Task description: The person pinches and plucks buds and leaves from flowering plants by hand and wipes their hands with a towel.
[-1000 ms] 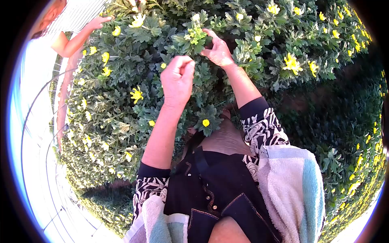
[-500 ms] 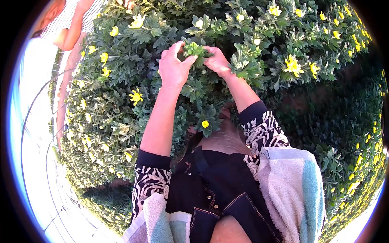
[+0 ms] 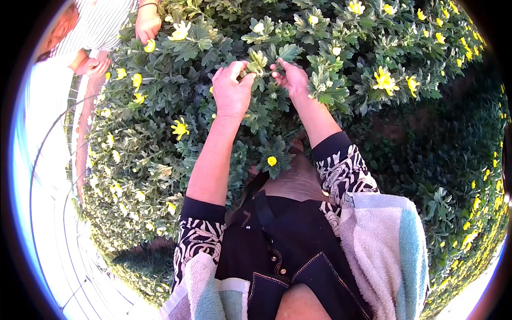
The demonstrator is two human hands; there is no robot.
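Note:
My left hand (image 3: 232, 92) is closed with thumb and forefinger round a leafy chrysanthemum shoot (image 3: 257, 62), whose pale green tip stands above the fingers. Just to its right, my right hand (image 3: 293, 81) pinches at a green chrysanthemum leaf (image 3: 289, 52) beside the same shoot. Its fingertips partly cover the spot where they grip. Grey-green foliage surrounds both hands. A pale bud (image 3: 259, 28) stands above them, and a small yellow flower (image 3: 272, 161) is below.
A co-worker's hand (image 3: 148, 25) reaches among the flowers at the upper left. Open yellow blooms (image 3: 385, 81) stand to the right. A striped towel (image 3: 381, 250) hangs over my right side. Thin wire hoops (image 3: 33, 176) curve along the left edge.
My right hand has turned so its fingers show, and a leaf now stands up by its fingertips. The co-worker's hand has come lower to a yellow flower.

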